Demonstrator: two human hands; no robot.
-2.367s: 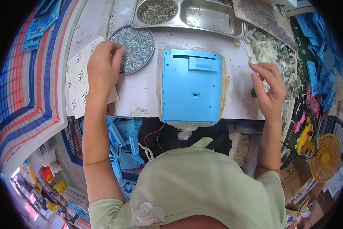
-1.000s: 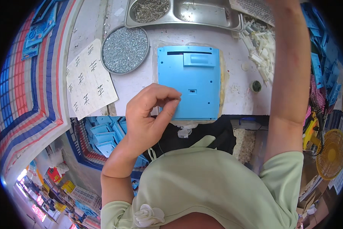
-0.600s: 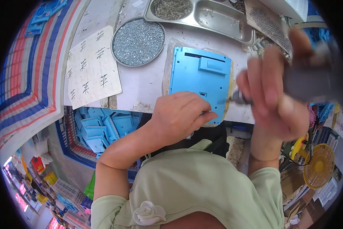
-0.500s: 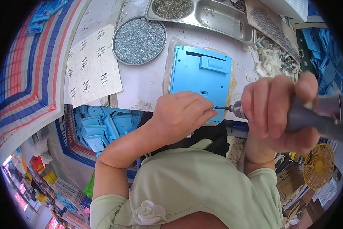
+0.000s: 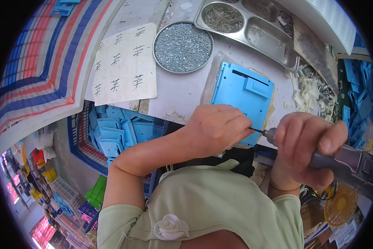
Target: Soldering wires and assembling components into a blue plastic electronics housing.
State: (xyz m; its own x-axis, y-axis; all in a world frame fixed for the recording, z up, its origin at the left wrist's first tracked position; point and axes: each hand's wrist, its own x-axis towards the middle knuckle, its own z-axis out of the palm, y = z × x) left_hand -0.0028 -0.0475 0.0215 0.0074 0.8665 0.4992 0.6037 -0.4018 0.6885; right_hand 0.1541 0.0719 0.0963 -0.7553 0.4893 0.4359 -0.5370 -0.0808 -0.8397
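While the right hand [image 5: 304,151] grasps a screwdriver [image 5: 350,167], the left hand [image 5: 219,129] curls at its tip, its hold unclear. The blue case [image 5: 245,99] lies on the surface [image 5: 186,91], right of the dish [image 5: 183,72].

A power screwdriver [image 5: 347,164], screws [image 5: 183,47] and heaped blue panels [image 5: 112,134] show a workshop.

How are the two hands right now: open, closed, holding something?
Left hand: pinched closed over the blue panel; whether it grips anything cannot be told.
Right hand: closed around a grey power screwdriver.
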